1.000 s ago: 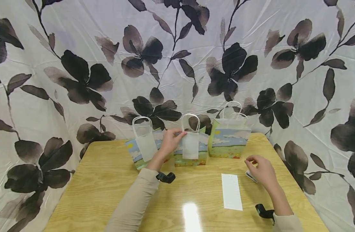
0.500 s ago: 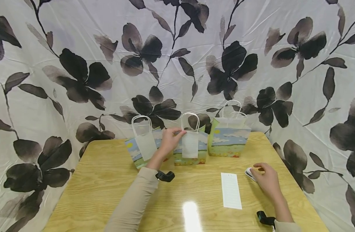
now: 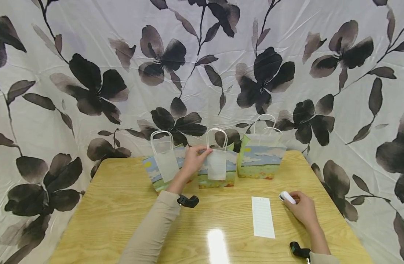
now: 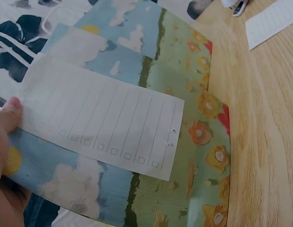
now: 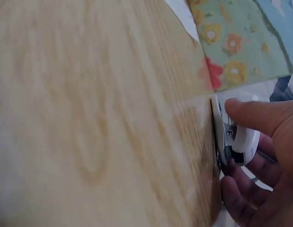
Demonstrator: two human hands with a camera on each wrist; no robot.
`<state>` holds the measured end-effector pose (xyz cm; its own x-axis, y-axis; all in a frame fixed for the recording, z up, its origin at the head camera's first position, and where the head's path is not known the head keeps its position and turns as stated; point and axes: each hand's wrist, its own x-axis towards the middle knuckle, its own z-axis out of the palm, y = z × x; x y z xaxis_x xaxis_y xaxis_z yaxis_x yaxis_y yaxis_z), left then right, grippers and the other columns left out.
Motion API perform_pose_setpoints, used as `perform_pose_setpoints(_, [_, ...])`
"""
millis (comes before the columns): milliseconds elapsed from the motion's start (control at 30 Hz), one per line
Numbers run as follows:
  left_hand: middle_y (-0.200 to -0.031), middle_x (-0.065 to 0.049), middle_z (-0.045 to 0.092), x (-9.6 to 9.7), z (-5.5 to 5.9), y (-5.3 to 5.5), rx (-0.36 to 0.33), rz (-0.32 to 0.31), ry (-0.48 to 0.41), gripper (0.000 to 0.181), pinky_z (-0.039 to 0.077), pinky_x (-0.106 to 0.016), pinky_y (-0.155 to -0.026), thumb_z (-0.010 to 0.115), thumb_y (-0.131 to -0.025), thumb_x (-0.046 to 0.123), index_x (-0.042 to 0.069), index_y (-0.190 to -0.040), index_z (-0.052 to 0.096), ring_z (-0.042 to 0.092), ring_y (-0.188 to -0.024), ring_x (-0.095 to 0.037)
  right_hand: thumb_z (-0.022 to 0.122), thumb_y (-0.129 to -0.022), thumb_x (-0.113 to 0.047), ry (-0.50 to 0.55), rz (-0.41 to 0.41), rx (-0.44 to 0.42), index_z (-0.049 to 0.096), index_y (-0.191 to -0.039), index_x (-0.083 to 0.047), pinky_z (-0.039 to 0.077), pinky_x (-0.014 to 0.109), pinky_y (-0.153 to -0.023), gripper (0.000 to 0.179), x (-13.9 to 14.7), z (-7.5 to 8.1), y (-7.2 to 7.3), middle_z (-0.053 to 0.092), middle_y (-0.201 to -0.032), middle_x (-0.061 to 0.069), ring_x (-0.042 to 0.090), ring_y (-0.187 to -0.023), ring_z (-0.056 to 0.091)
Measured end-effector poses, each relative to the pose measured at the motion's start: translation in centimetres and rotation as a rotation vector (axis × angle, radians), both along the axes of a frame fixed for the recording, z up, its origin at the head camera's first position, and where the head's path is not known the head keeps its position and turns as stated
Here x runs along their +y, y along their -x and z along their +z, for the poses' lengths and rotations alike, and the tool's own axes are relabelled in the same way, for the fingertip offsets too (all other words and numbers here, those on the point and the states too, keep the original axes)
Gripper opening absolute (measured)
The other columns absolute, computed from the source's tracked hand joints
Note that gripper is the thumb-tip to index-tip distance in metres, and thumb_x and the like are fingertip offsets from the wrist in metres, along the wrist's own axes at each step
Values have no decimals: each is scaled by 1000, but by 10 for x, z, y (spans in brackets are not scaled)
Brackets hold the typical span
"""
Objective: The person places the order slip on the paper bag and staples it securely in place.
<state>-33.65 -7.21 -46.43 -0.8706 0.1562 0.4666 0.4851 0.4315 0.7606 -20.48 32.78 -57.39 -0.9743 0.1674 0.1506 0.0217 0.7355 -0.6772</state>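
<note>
With thumb and fingers, my left hand pinches the top left edge of a lined paper slip against the middle paper bag. Checkboxes run along the slip, and two small marks like staples show near its lower end in the left wrist view. At the right of the table, my right hand grips a small white stapler, its thumb on one side and fingers on the other. The stapler is still at the tabletop.
A left bag also carries a slip; a right bag stands further back. Another lined slip lies on the wooden table left of the stapler. A floral cloth hangs behind.
My right hand has moved down and around the stapler and now grips it, with the stapler turned slightly. My left hand stays at the middle bag.
</note>
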Motion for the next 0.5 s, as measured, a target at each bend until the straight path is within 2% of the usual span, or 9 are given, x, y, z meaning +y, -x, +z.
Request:
perform_pose_setpoints(100, [-90,-7,73,1,-1,0,-5,-10,2,17,49,-31,-65,70,-92,21,6,-95,78,65,-75,-15,78,-84,-19,-12,-11,-29,64,-110,7,50,45,-72,39,1,-5,-1,67,-96,21,33,-85,63])
perform_pose_setpoints(233, [-91,-6,73,2,-1,0,-28,-27,-1,19,49,-30,-65,69,-92,22,6,-95,77,64,-74,-14,77,-84,-17,-31,-26,-17,65,-110,9,49,49,-73,39,1,-5,-1,67,-96,23,35,-85,64])
perform_pose_setpoints(367, [-89,-5,73,1,-1,1,-56,-14,-14,18,47,-28,-61,69,-92,22,6,-95,78,61,-70,-12,76,-85,-18,-14,-38,-17,65,-110,10,49,49,-74,40,-3,0,2,67,-97,25,36,-87,63])
perform_pose_setpoints(500, [-89,-5,73,0,1,0,-67,-6,-25,18,45,-27,-59,69,-92,21,6,-96,78,59,-69,-12,72,-88,-24,61,-51,-54,59,-116,12,48,44,-76,47,-7,11,3,64,-105,28,37,-94,61])
